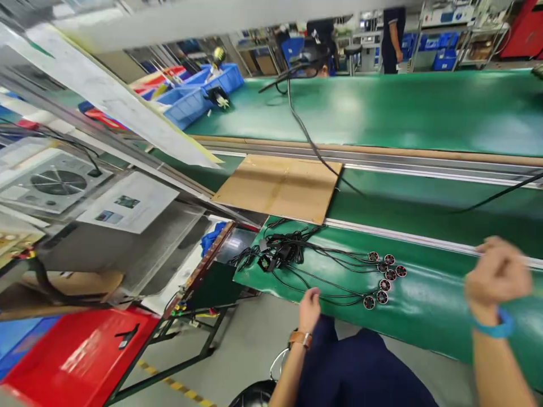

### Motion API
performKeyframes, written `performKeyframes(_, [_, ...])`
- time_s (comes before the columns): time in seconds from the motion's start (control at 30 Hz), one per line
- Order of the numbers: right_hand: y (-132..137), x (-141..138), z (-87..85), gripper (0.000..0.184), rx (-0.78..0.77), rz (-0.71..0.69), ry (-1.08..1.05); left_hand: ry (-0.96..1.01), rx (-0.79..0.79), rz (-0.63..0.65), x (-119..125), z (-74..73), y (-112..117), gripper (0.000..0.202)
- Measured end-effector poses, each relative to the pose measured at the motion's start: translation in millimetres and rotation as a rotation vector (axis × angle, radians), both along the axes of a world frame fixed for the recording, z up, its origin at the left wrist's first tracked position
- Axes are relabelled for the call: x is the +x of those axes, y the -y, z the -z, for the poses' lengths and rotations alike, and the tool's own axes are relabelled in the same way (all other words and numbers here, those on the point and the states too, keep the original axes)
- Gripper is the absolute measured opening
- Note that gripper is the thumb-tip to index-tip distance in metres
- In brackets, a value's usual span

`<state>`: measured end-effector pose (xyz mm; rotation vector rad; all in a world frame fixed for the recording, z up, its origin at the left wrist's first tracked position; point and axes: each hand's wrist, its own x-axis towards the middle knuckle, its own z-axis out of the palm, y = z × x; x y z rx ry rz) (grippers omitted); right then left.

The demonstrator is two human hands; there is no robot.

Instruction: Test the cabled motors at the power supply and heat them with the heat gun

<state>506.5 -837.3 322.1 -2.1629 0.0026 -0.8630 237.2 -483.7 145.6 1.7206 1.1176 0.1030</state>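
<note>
My left hand (309,311), with a brown-strapped watch at the wrist, is at the front edge of the green mat (424,316). Its fingers are curled in, and nothing shows in them. Close by run thin black cables (335,295), which lead to several small round motors (385,284) with black and red faces, grouped on the mat. Their other ends meet in a tangle of black cables and small black parts (275,254). Over the mat's right side is my right hand (498,274), slightly blurred and closed in a fist, with a blue band on the wrist.
Behind the mat lies a flat cardboard sheet (284,186). A loose black cable (303,127) hangs across the conveyor (382,113). Blue bins (190,102) stand at its far left. At lower left is a red tray (85,350). A co-worker (393,37) stands at the back.
</note>
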Motion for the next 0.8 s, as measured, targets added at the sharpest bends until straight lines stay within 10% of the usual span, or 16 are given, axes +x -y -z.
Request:
performKeyframes(0.17, [-85.3,-164.8,163.2,0.047,-0.186,-0.493,-0.731,-0.233,0.060,-0.285,-64.1,31.6,-114.0,0.017])
performKeyframes(0.33, [-127.7,-234.3,227.5,0.065,-0.426,-0.243,-0.963,-0.230,0.012,-0.375,-84.1,59.9,-192.0,0.022])
performKeyframes(0.57, [-147.9,-227.1,229.3,0.058,-0.345,0.042,-1.028,-0.017,-0.085,-0.434,-75.8,77.0,-258.9,0.022])
performKeyframes(0.7, [-171.9,-239.3,173.7,0.059,-0.185,0.226,-0.688,0.064,-0.136,-0.484,-63.2,71.9,-281.2,0.020])
performKeyframes(0.8, [-192.1,-259.2,115.3,0.060,0.060,0.109,-0.431,0.080,-0.260,-0.500,-54.6,60.6,-288.8,0.017])
